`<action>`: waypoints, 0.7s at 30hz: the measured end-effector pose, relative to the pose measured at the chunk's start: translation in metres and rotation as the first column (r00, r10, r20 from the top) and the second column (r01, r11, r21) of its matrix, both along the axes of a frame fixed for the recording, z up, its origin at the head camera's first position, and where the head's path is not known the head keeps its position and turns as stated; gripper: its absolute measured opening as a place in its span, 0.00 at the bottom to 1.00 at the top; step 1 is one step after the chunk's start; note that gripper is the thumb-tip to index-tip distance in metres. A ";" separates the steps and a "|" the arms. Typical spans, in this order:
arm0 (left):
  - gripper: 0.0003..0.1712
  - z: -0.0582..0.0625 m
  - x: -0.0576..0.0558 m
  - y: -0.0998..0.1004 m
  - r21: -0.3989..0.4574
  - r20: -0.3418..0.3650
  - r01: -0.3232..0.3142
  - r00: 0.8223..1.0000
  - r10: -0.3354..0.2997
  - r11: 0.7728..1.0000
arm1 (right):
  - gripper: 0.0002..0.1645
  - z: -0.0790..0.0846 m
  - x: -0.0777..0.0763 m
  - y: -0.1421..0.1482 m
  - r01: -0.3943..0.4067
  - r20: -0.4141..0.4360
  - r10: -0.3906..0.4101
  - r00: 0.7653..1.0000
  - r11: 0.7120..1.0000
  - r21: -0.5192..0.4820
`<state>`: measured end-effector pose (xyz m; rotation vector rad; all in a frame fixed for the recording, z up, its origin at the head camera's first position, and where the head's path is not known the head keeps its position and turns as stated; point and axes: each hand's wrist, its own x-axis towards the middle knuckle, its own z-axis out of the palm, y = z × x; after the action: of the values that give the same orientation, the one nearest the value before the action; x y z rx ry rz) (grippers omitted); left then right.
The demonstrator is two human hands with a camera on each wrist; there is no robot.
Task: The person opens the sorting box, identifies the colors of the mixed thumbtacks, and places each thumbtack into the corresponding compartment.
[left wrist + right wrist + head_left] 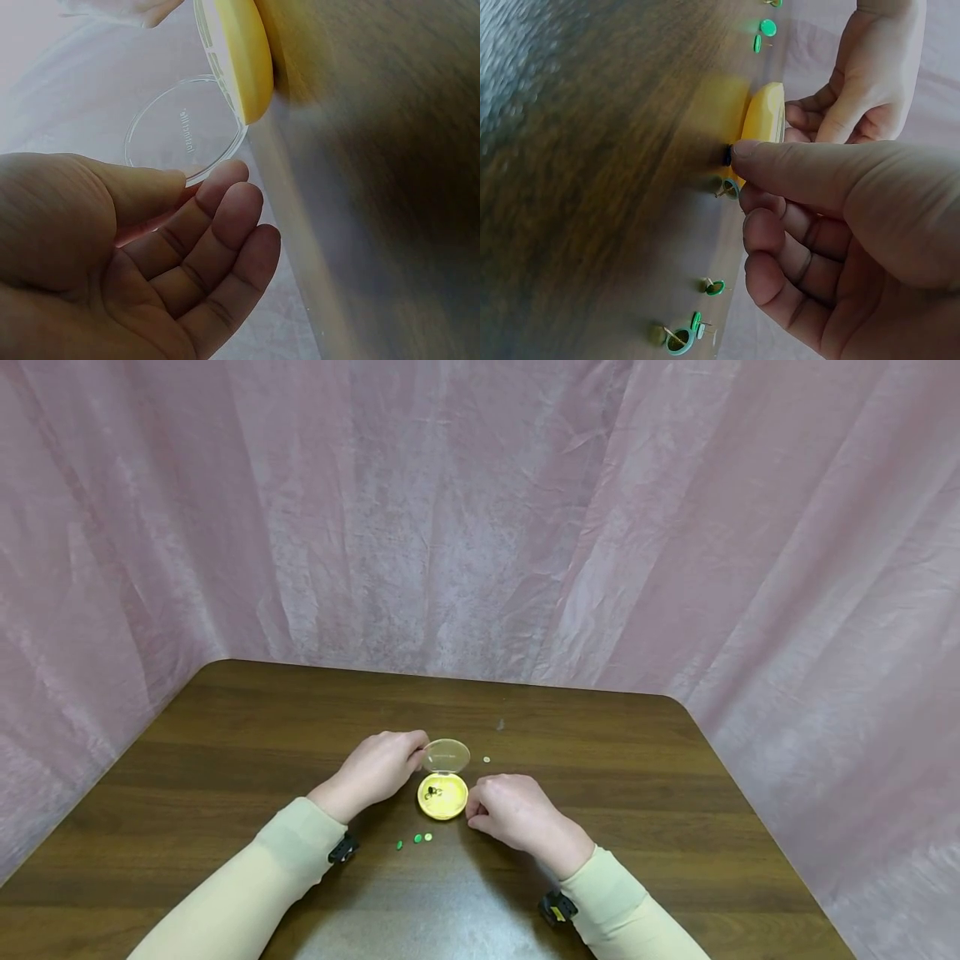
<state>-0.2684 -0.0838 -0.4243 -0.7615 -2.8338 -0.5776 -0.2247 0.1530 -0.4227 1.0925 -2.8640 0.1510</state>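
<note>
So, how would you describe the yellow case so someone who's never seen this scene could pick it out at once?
On the brown wooden table, look between the person's left hand and right hand. The yellow case is small and round, with a clear lid raised on its far side; unlike the tiny green tacks nearby, it is hinged and larger.

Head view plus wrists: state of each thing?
Clear lid: open, raised
Yellow round case: open, resting on the table
Small black pieces: inside the case; type unclear
Green thumbtacks: loose on the table
Left hand: pinches the lid's edge
Right hand: curled at the case's side; grip unclear
</note>
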 end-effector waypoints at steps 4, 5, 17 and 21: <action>0.08 0.000 0.000 0.000 0.000 -0.003 -0.002 1.000 0.002 1.000 | 0.12 0.001 0.000 -0.001 0.004 -0.005 -0.004 1.000 1.000 0.003; 0.08 0.000 -0.001 0.000 -0.001 -0.004 -0.001 1.000 0.001 1.000 | 0.13 0.002 0.000 -0.001 0.004 -0.005 -0.004 1.000 1.000 0.003; 0.07 0.000 0.001 0.000 0.001 0.006 0.005 1.000 -0.005 1.000 | 0.07 0.004 -0.001 0.003 0.008 0.023 -0.007 1.000 0.999 -0.052; 0.07 0.000 0.001 0.000 0.001 0.004 0.010 1.000 -0.010 1.000 | 0.05 0.010 -0.003 0.005 0.048 0.084 -0.038 0.996 0.991 -0.124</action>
<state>-0.2675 -0.0843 -0.4238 -0.7755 -2.8351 -0.5826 -0.2275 0.1579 -0.4128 1.0232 -2.9004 0.3771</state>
